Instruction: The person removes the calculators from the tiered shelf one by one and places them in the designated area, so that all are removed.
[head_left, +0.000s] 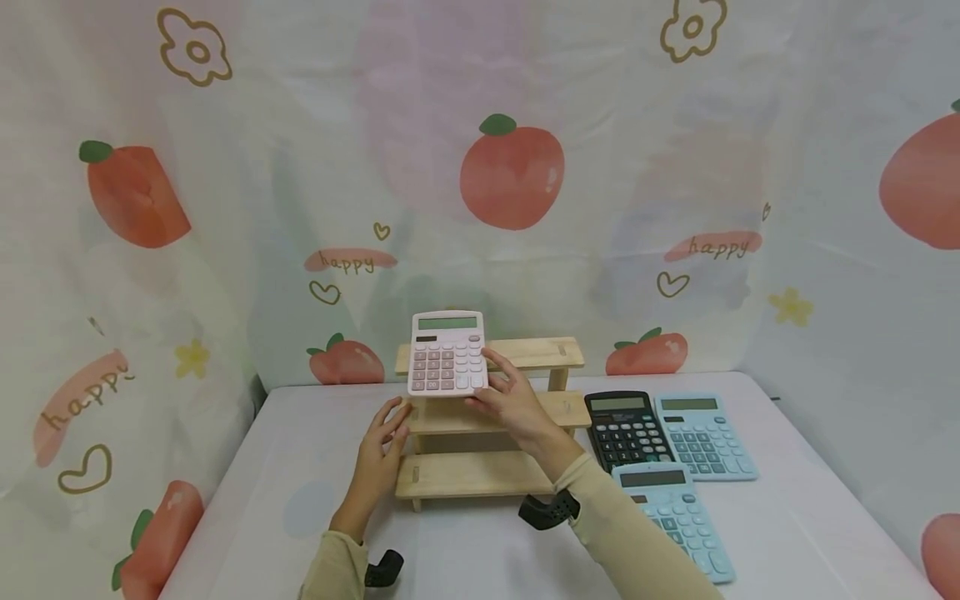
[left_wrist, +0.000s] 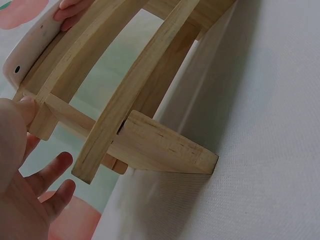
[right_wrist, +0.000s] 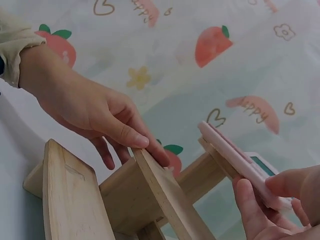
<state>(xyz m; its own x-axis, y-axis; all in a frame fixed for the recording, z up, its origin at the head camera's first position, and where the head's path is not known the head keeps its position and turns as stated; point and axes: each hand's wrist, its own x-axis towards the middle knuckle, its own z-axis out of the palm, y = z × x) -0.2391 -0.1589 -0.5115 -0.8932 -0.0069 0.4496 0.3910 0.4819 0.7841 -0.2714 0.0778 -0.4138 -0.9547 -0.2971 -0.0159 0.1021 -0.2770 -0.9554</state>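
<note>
The left hand (head_left: 377, 468), fingers loosely spread, touches the middle-board end of the stand (head_left: 476, 475). Above and right of it, the pink calculator (head_left: 447, 356) tilts before the top board, its right edge pinched by the right hand (head_left: 522, 414). Right of that hand lie a black calculator (head_left: 628, 431) and two blue calculators (head_left: 707, 439).

Fingers (head_left: 504, 367) of the right hand (head_left: 523, 414) grip 1 pink calculator (head_left: 448, 354) at a 3-tier rack (head_left: 468, 473).
</note>
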